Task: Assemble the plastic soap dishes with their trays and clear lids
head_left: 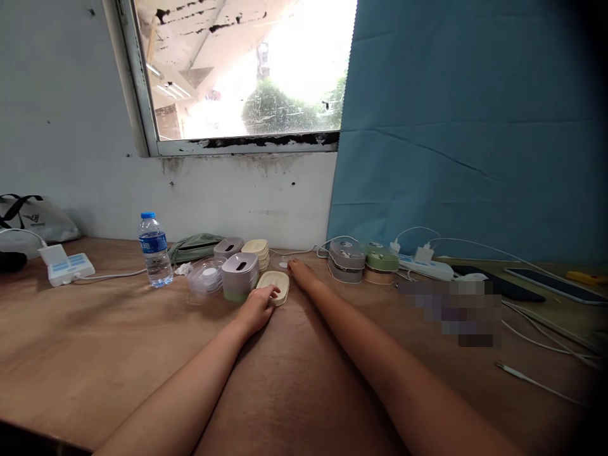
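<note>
My left hand (pixel 259 307) rests on a shallow cream plastic box (pixel 275 279), its fingers curled over the near left part of it. Just beyond, my right hand (pixel 301 275) reaches forward with its fingers bent and pressed together at the edge of a clear plastic lid (pixel 284 261) with a white round spot. To the left of my left hand are a lilac and green stacked box (pixel 240 273) with a dark slot on top, a second lilac box (pixel 228 247) behind it, a stack of cream boxes (pixel 256 251) and a stack of clear lids (pixel 204 278).
A water bottle (pixel 156 250) and a green pouch (pixel 194 247) stand left. Grey (pixel 346 259) and green-orange (pixel 380 261) boxes sit right. Power strips (pixel 71 269), cables and a phone (pixel 555 285) lie about. A wall with a window (pixel 247 149) closes the back.
</note>
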Demonstrator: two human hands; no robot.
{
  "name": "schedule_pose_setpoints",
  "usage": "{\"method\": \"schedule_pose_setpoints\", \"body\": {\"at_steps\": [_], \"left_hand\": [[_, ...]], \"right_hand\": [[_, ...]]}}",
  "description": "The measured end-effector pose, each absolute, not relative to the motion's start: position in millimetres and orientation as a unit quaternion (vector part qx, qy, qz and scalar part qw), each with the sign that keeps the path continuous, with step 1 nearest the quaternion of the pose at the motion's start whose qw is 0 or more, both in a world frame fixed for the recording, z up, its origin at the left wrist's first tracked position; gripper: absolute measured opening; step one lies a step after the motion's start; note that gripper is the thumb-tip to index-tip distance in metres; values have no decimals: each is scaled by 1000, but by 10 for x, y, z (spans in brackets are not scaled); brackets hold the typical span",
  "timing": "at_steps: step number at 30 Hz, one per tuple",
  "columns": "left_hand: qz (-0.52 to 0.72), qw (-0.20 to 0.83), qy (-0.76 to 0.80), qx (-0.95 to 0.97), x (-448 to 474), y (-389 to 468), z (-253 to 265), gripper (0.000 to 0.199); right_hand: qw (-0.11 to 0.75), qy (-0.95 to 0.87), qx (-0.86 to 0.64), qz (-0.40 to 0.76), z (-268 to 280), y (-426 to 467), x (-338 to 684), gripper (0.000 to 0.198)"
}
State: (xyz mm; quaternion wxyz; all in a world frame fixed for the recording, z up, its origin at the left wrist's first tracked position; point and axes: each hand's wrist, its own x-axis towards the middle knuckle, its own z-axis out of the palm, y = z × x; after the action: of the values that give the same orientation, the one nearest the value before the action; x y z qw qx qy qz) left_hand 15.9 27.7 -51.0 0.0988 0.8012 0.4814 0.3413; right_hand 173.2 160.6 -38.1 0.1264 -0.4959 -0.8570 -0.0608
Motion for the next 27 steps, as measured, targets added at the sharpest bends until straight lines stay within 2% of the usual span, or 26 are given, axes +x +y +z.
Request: {"method": "schedule_pose_setpoints", "body": {"at_steps": [10,16,18,22,27], "left_hand": [[380,151,437,801,180,183,-417,20],[281,197,339,876,214,-18,-226,16],[251,201,320,891,219,-43,-204,17],[215,199,333,896,216,-30,-228,20],[249,148,372,882,183,-2,-247,29]], "right_hand": [[197,-878,-425,-96,-70,1208,2245,16],[240,-886,-373,-134,99,511,2812,21],[239,-887,-363,-159,120,277,2999,21],[200,-884,-404,-125,31,-8,3279,23],[184,-872,-450,-56,-169,8,3490,22]]}}
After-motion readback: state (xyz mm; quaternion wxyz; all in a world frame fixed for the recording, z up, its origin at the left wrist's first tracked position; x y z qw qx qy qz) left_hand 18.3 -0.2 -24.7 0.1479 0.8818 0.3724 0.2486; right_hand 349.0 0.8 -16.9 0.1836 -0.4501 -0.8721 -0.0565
